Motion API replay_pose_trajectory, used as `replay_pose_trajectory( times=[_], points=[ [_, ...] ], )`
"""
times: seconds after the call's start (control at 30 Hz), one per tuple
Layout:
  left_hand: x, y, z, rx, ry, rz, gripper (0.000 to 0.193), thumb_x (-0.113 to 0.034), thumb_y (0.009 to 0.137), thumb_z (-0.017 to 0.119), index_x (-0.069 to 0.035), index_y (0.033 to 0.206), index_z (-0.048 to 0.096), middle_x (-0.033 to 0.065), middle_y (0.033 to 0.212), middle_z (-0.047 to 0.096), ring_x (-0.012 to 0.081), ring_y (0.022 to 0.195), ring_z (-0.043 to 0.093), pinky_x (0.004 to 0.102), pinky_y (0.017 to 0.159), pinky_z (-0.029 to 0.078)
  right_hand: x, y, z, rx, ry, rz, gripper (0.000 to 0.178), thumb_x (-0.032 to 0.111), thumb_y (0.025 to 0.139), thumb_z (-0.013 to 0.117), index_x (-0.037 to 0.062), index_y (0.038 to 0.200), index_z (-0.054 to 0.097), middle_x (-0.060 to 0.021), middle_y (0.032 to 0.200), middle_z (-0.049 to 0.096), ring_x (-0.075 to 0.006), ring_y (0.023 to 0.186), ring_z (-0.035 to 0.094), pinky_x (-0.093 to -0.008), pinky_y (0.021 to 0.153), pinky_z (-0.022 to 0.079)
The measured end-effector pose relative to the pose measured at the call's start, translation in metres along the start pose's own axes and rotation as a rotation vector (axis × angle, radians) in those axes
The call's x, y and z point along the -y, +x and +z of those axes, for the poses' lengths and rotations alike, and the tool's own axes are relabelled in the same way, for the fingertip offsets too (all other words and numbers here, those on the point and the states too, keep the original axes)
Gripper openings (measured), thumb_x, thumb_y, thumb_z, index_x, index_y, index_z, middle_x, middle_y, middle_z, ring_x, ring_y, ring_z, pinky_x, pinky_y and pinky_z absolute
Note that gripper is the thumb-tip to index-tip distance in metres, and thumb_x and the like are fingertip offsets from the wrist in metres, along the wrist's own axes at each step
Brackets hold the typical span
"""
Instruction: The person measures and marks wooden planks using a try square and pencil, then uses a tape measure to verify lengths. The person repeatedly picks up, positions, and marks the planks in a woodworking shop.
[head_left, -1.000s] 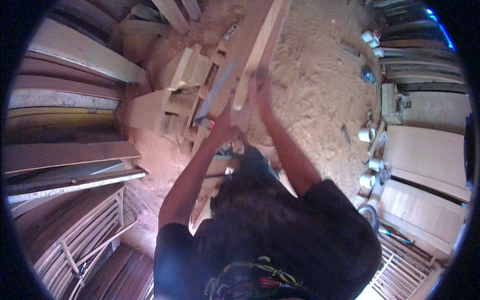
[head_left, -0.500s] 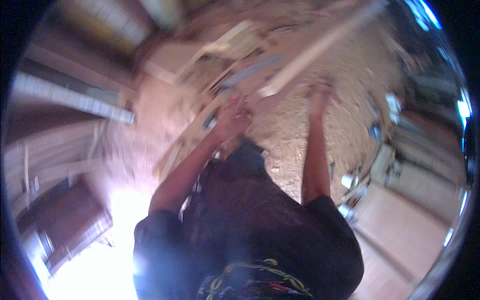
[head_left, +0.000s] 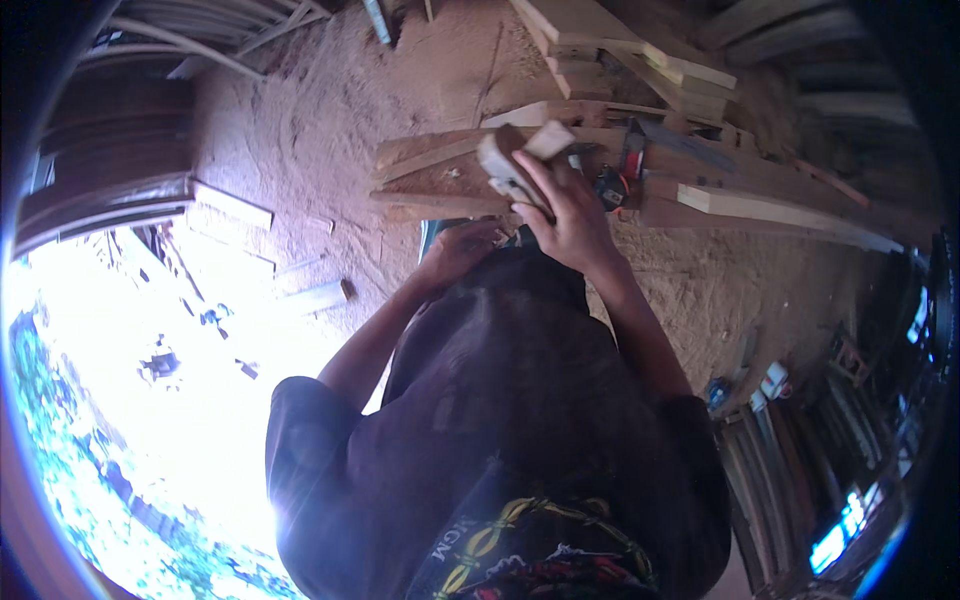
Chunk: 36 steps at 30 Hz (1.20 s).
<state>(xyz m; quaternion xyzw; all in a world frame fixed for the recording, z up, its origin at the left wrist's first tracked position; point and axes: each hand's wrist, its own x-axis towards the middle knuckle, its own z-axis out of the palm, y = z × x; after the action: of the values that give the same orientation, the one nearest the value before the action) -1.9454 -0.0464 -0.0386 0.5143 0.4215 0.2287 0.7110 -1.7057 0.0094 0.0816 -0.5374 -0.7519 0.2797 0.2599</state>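
Two hands were raised on a long pale plank half a second ago, the picture smeared by movement; now the view is sharp, the long plank is out of the hands, and both hands sit lower, close to the chest. Right hand (head_left: 568,215) has its fingers (head_left: 530,192) wrapped around a short wooden block (head_left: 512,160), which stands up out of the fist, its pale end just above the fingertips and its lower part covered by the palm. Left hand (head_left: 462,250) lies just left of and below the right, fingers curled, but shadow and the dark shirt (head_left: 520,420) swallow them, so whether they grip anything cannot be told. Beyond the fingertips lies a stack of planks (head_left: 450,170) on the sawdust floor (head_left: 330,110), with a red-and-black tool (head_left: 612,185) just right of the right knuckles, too small to identify. More planks (head_left: 640,50) pile further off. Glare at lower left washes out the ground there, and the dark rim at right cuts off the shelves.
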Motion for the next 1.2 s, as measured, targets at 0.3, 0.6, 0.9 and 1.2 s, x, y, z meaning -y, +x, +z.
replay_pose_trajectory(
  times=[0.3, 0.6, 0.9, 1.2],
  points=[
    [0.021, -0.025, 0.008, -0.181, 0.085, 0.013, 0.035, -0.01, 0.095, 0.066, -0.002, 0.128, 0.068, 0.0144, 0.12, 0.073, 0.0196, 0.115, 0.067, 0.0357, 0.1, 0.052, -0.009, 0.036, 0.075, 0.131, -0.103, -0.36, 0.062, 0.022, 0.085, 0.075, 0.0242, 0.145, 0.057, -0.0122, 0.136, 0.061, -0.038, 0.121, 0.06, -0.0503, 0.103, 0.047],
    [0.071, -0.003, 0.032, -0.047, 0.208, 0.037, 0.023, -0.007, 0.096, 0.066, 0.0, 0.118, 0.069, 0.0101, 0.11, 0.072, 0.0203, 0.101, 0.067, 0.0378, 0.089, 0.053, -0.021, -0.007, 0.066, 0.125, -0.159, -0.183, 0.064, 0.019, 0.08, 0.08, 0.0195, 0.141, 0.062, -0.0178, 0.15, 0.048, -0.0413, 0.143, 0.041, -0.0536, 0.114, 0.037],
    [0.066, 0.033, 0.111, 0.373, 0.278, 0.006, 0.025, -0.016, 0.096, 0.069, -0.003, 0.116, 0.075, 0.0153, 0.108, 0.075, 0.0227, 0.107, 0.069, 0.0371, 0.096, 0.053, -0.077, -0.153, -0.036, -0.316, 0.169, 0.083, 0.043, 0.018, 0.094, 0.072, 0.011, 0.136, 0.063, -0.0174, 0.143, 0.056, -0.0343, 0.126, 0.06, -0.0431, 0.1, 0.051],
    [0.053, 0.09, 0.317, 0.585, 0.576, -0.177, 0.038, -0.029, 0.096, 0.073, -0.006, 0.126, 0.072, 0.0115, 0.11, 0.077, 0.0192, 0.103, 0.072, 0.0347, 0.093, 0.055, -0.307, -0.579, -0.044, -0.45, -0.182, 1.468, 0.055, 0.043, 0.093, 0.069, 0.0044, 0.132, 0.065, -0.0207, 0.117, 0.073, -0.0392, 0.109, 0.069, -0.047, 0.089, 0.056]
  ],
)
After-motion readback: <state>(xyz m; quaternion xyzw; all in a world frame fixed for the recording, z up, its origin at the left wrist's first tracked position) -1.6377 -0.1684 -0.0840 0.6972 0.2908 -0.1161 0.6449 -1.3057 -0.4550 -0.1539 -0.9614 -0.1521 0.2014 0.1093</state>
